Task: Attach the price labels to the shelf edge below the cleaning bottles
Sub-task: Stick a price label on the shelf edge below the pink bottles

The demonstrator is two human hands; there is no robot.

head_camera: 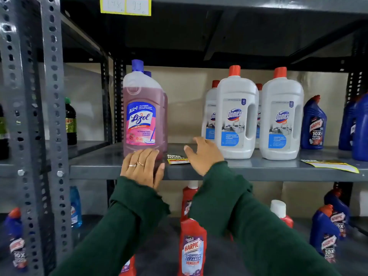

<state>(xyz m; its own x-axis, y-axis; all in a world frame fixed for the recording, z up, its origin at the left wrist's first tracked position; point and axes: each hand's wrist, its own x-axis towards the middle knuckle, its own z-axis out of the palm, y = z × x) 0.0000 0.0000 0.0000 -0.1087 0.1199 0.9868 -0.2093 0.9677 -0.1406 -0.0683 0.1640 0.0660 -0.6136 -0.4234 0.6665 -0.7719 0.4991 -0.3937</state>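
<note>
Grey metal shelf [249, 172] holding cleaning bottles, seen from a head camera. No price label is fixed to this shelf's front edge yet, so the attaching seems barely begun. Two labels lie flat on the shelf top: a small yellow and black one [177, 158] between the hands, just beside the pink Lizol bottle [143, 114], and a larger yellow one [331, 165] at the right, in front of the white Domex bottles [258, 118] and blue Harpic bottles [313, 124]. A yellow label [125, 5] already hangs on the shelf above.

Both arms in green sleeves reach up from below. The left hand [141, 168], with rings, is flat against the base of the Lizol bottle, fingers together, thumb down across the shelf edge; it rests on the bottle rather than clasping it. The right hand [203, 154] hovers over the shelf just right of the small label, fingers spread and loosely curled, holding nothing, thumb near the label's edge; it looks poised to pick it up
</note>
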